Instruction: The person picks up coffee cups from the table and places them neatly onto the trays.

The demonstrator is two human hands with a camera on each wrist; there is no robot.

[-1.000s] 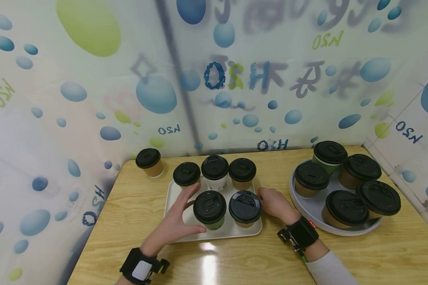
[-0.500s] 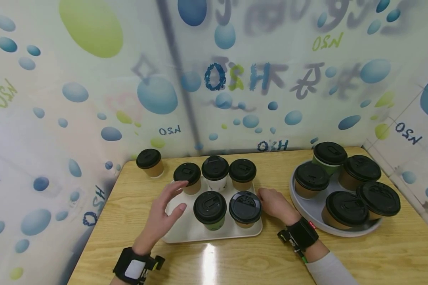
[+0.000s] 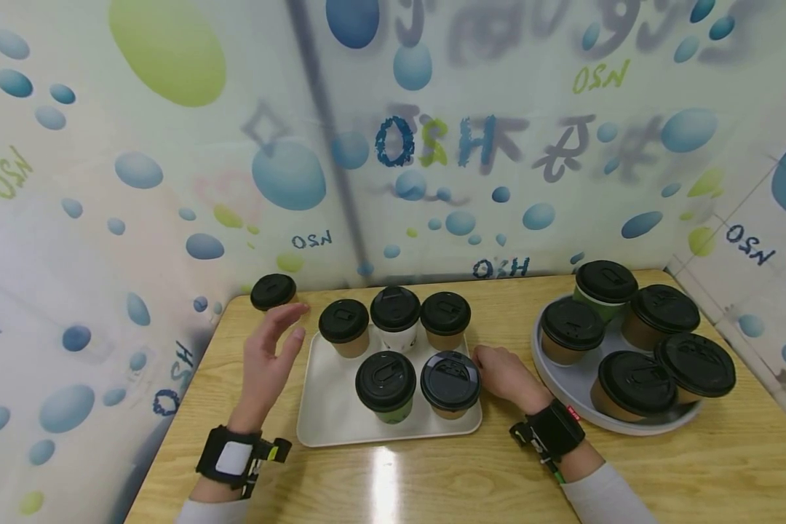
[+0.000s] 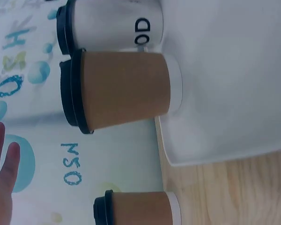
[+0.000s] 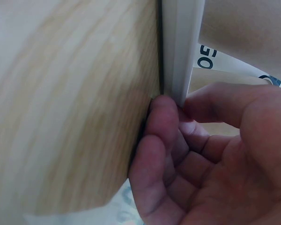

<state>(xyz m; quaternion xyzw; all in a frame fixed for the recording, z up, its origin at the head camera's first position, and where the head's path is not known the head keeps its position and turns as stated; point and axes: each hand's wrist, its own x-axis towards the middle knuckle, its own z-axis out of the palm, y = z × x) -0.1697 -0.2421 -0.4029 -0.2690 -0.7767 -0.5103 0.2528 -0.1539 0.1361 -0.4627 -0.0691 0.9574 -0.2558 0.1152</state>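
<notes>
My left hand [image 3: 266,367] hovers left of the white rectangular tray [image 3: 330,426], fingers apart and holding nothing. Just beyond its fingertips stands a brown paper cup with a black lid [image 3: 274,290], partly hidden by the hand; its side shows in the left wrist view. On the tray are several lidded coffee cups: a brown cup [image 3: 344,327], a white cup [image 3: 395,317], another brown cup [image 3: 445,319], a green cup [image 3: 386,384] and a front-right cup [image 3: 450,383]. My right hand [image 3: 506,375] pinches the tray's right edge between thumb and curled fingers [image 5: 161,119].
A round grey tray [image 3: 563,397] stands at the right, holding several black-lidded cups, among them a green one [image 3: 605,287]. The wooden table [image 3: 445,480] backs onto a patterned white wall [image 3: 393,196].
My left hand has moved left, away from the green cup and across the tray's left side towards the lone brown cup. My right hand stays at the tray's edge.
</notes>
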